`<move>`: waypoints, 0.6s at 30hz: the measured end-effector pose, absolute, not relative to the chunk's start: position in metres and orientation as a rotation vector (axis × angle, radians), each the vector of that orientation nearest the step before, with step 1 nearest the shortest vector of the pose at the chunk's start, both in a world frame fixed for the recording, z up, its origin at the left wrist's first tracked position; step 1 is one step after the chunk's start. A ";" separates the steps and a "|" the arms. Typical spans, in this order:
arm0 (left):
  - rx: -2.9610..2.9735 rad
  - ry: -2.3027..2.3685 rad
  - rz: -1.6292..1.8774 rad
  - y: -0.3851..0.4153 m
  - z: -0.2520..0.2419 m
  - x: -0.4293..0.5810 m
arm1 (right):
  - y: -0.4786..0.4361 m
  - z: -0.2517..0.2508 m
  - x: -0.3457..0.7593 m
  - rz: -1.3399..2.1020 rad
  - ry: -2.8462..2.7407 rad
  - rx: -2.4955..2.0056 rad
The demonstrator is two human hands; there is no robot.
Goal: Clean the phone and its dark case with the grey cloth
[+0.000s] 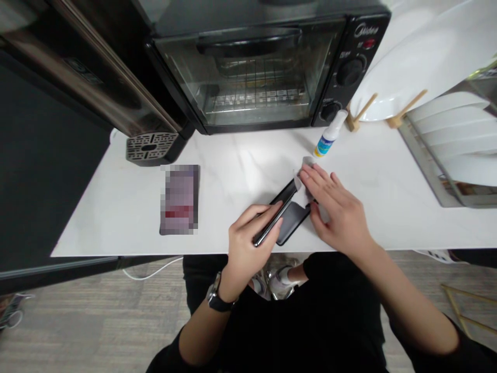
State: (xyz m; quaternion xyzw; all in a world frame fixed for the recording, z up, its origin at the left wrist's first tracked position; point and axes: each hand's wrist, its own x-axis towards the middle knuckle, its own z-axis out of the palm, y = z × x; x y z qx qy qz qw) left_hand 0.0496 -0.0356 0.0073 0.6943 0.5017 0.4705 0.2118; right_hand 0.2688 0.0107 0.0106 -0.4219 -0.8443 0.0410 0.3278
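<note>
left hand (248, 233) grip clamped on phone (280, 207) edges, tilted off bench (128, 217) so screen's exposed; right hand (337, 212) grip apart, fingers (315, 177) flat pressing wipe (305, 166) to top end

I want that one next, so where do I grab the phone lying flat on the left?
Probably by its two long edges, from above: the flat phone lies screen up on the counter, with room along both sides. The left hand is nearer but holds a second phone.
</note>
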 end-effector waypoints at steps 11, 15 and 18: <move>1.759 1.254 1.319 -0.039 0.004 0.039 | -0.041 0.016 0.228 0.102 -2.454 -0.694; 1.928 1.368 1.341 -0.036 0.005 0.046 | -0.008 0.015 0.255 0.100 -2.296 -1.020; 1.975 1.391 1.330 -0.036 0.009 0.049 | 0.004 0.013 0.263 0.124 -2.191 -1.102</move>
